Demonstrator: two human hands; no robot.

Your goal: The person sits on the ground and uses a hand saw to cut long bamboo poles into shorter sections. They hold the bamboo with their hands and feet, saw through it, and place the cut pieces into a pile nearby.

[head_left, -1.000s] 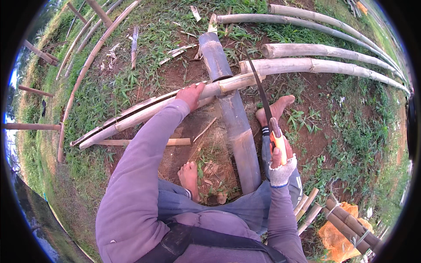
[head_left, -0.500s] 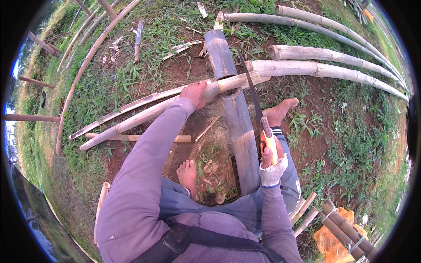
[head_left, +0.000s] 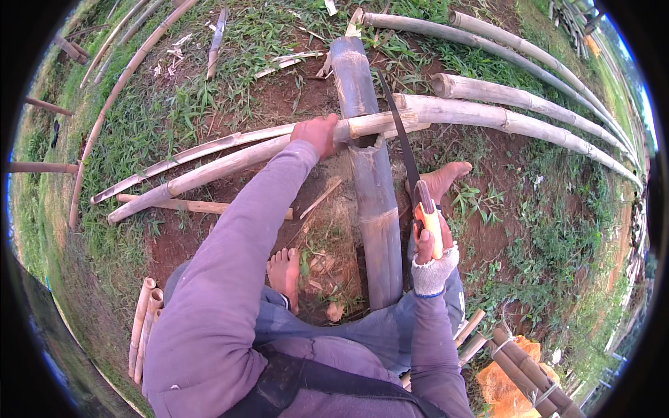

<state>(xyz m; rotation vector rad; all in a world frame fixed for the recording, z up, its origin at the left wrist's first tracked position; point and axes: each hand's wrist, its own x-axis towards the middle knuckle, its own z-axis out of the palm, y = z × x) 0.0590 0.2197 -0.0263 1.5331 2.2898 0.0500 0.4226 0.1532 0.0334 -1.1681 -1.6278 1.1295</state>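
My left hand (head_left: 317, 135) is closed around a pale bamboo pole (head_left: 230, 167), near its right end. That end rests across a thick grey bamboo trunk (head_left: 376, 202), beside an opening cut in the trunk's upper side. In my right hand (head_left: 433, 259), which wears a white fingerless glove, is a hand saw (head_left: 406, 150) with an orange handle. Its dark blade points away from me and passes across the pole close to the right end; whether it touches cannot be made out. A split bamboo strip (head_left: 202, 148) lies just behind the pole.
Several long bamboo poles (head_left: 529, 122) extend to the right. A short bamboo stick (head_left: 209, 207) lies under the held pole's left part. My bare feet (head_left: 284, 277) flank the trunk. Tied bamboo pieces (head_left: 533, 380) and an orange net sack (head_left: 498, 390) are at lower right.
The whole view has shifted slightly. My left hand stays on the pole, and it appears a little farther up. My right hand keeps hold of the saw in nearly the same position.
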